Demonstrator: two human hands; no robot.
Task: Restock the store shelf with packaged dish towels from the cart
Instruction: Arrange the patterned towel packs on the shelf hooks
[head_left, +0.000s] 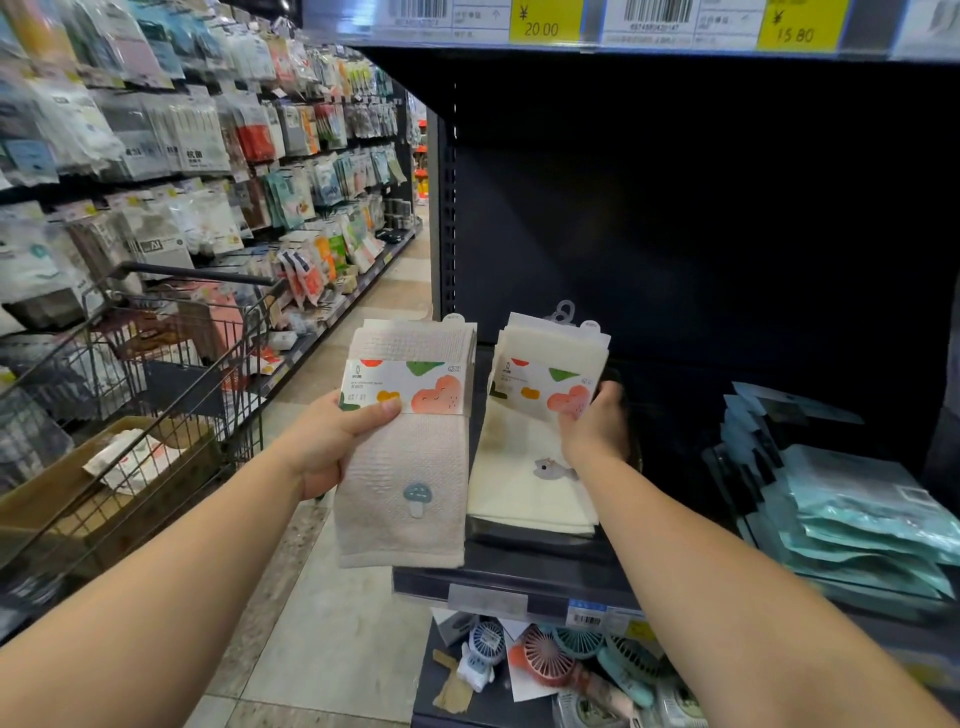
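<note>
A: What is sitting widest here?
B: The dark metal store shelf (545, 577) is taking up the right side, and the black wire shopping cart (171, 374) is standing at the left in the aisle.
A: And on the shelf?
B: A pile of teal plastic packets (872, 525) is lying well to the right.
A: The towels?
B: The left hand (332, 441) is gripping a beige waffle dish towel with a mushroom (405, 467) in front of the shelf edge. The right hand (597, 421) is curling round the paper band of a cream dish towel with a fish (524, 488), which is resting on the shelf.
</note>
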